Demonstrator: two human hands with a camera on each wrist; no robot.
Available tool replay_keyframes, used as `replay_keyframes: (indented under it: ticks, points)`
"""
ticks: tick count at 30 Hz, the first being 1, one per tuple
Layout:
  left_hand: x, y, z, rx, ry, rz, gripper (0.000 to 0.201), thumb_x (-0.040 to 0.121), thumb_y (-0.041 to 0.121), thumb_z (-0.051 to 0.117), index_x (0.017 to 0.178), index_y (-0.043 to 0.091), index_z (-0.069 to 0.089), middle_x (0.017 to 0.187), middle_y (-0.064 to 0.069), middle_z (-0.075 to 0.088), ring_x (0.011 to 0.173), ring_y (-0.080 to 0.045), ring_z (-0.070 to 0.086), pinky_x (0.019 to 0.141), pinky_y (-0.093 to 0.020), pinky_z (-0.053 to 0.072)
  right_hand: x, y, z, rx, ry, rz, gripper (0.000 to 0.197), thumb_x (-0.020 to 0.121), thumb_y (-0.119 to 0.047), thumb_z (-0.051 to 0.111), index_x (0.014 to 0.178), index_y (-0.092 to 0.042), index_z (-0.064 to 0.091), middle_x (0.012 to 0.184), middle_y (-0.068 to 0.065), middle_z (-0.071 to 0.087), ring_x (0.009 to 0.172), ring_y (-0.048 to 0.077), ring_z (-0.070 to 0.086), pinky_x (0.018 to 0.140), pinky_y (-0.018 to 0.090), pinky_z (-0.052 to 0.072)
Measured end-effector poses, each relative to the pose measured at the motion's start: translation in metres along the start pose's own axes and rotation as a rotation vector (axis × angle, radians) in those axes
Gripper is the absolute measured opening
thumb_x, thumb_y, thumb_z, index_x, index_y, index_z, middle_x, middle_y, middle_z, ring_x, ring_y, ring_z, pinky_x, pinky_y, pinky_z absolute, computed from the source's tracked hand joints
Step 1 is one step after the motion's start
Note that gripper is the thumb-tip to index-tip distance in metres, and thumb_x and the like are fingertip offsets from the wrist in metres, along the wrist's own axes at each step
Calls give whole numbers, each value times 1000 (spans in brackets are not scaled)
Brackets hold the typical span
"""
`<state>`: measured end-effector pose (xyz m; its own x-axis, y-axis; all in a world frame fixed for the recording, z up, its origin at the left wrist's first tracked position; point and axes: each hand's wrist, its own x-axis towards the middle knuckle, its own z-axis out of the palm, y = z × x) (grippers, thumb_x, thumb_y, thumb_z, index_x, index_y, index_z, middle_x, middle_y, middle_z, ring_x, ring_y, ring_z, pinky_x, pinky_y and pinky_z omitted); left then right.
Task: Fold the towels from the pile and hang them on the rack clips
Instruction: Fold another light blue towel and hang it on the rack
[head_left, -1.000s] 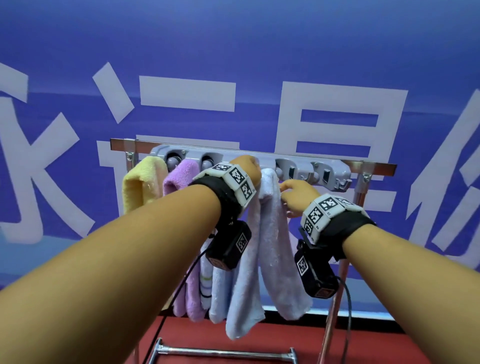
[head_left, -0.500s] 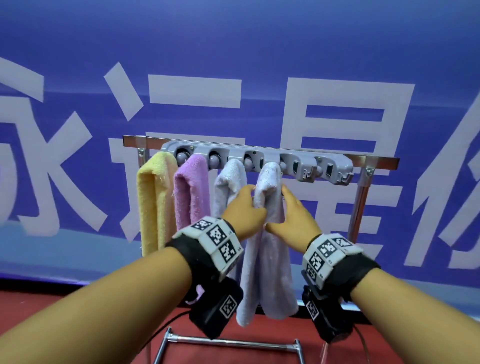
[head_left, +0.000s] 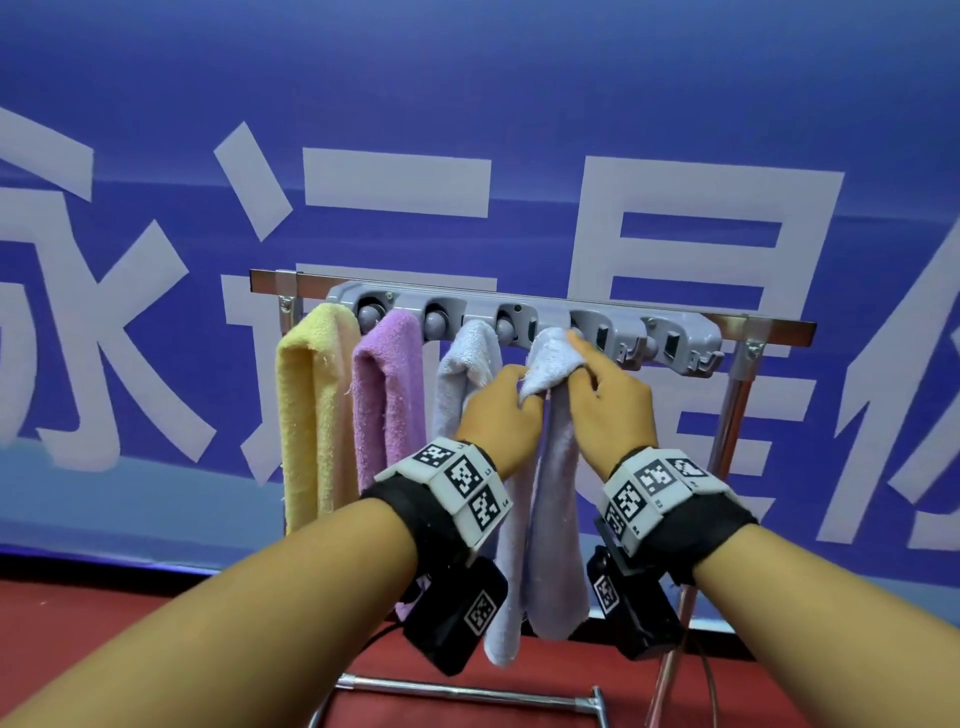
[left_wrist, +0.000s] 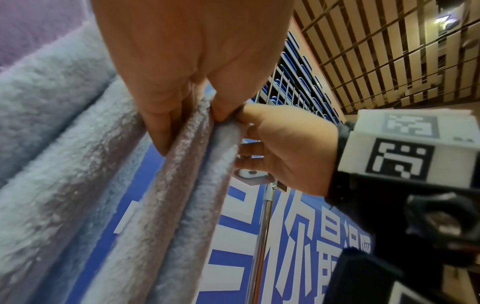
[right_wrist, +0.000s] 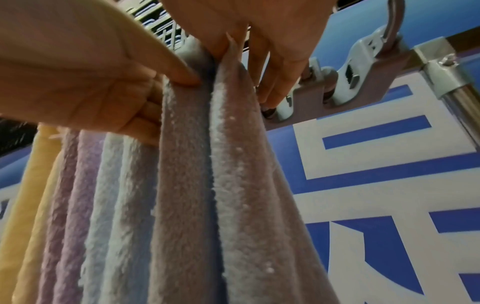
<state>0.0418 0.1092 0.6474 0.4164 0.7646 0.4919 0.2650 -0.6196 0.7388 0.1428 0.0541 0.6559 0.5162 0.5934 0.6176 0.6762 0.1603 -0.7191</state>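
Observation:
A grey clip strip (head_left: 519, 319) on the metal rack holds a yellow towel (head_left: 311, 415), a purple towel (head_left: 389, 405) and a pale lavender towel (head_left: 467, 374). A fourth pale lavender towel (head_left: 553, 467) hangs folded below the fourth clip, its top bunched between both hands. My left hand (head_left: 524, 400) pinches its upper left folds (left_wrist: 197, 131). My right hand (head_left: 576, 374) grips the right side, with one fingertip up at the clip. In the right wrist view the towel (right_wrist: 207, 164) hangs straight down between my left hand (right_wrist: 145, 82) and my right hand (right_wrist: 246, 61).
The clip at the right end (head_left: 680, 345) holds nothing. The rack's right post (head_left: 727, 431) and its low crossbar (head_left: 467, 688) stand over a red floor. A blue banner with large white characters (head_left: 675, 208) fills the background right behind the rack.
Both hands have come down from the clip strip to the fourth towel's upper part and now pinch it from either side. The towel's top has bunched up under the clip.

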Motion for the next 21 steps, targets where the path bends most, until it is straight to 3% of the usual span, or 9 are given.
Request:
replay_keyframes:
  ticks: [4,6,9,11,14,17,18,21]
  points:
    - [-3,5,-1,83,-25,52,27,97,13,38,117,10,56,110,-12,64,104,-26,56,82,-27,37,6,-8,-10,31,22,-25,36,97,-12,38,125,-21,59,114,3,65,93,11,55,75,8,36]
    - [-4,8,0,99,-18,48,27,97,12,37,115,8,57,110,-13,63,104,-28,55,83,-28,38,0,-9,-10,55,-47,2,36,95,-15,45,129,-23,54,111,1,62,95,12,56,77,14,39]
    - [-6,7,0,49,0,4,24,95,11,38,109,8,57,105,-12,63,101,-26,56,77,-26,36,-14,0,-5,-13,-164,36,62,85,-19,61,140,-32,36,120,-3,57,107,17,56,86,27,44]
    - [-8,5,0,29,-6,-10,24,93,10,39,110,9,57,104,-10,63,97,-23,55,76,-24,34,-20,6,-1,-65,-213,57,69,81,-21,64,141,-34,32,121,-3,56,106,18,55,84,28,44]
    - [-12,3,0,43,-40,-18,28,90,8,45,116,11,53,103,-9,62,91,-21,53,73,-24,34,-21,14,3,-84,-209,127,53,86,-15,57,135,-27,40,102,-3,56,89,19,54,71,24,40]
    - [-12,-2,2,-8,-68,-64,33,89,12,48,122,15,51,107,-7,64,98,-21,58,77,-27,42,-14,21,4,-166,-166,156,20,88,-3,40,98,-13,55,88,7,56,75,22,48,52,22,33]
    - [-13,-4,4,-17,-80,-77,35,89,14,49,124,17,49,108,-6,64,100,-20,59,80,-28,44,-12,23,3,-160,-155,154,18,89,-2,37,90,-11,53,85,10,56,74,24,48,51,22,32]
    - [-12,-7,9,-5,-113,-78,36,90,17,50,125,16,47,109,-6,64,103,-22,59,86,-31,46,-9,26,-2,-91,-181,143,25,93,-7,34,91,-22,54,82,2,57,72,18,51,54,22,37]
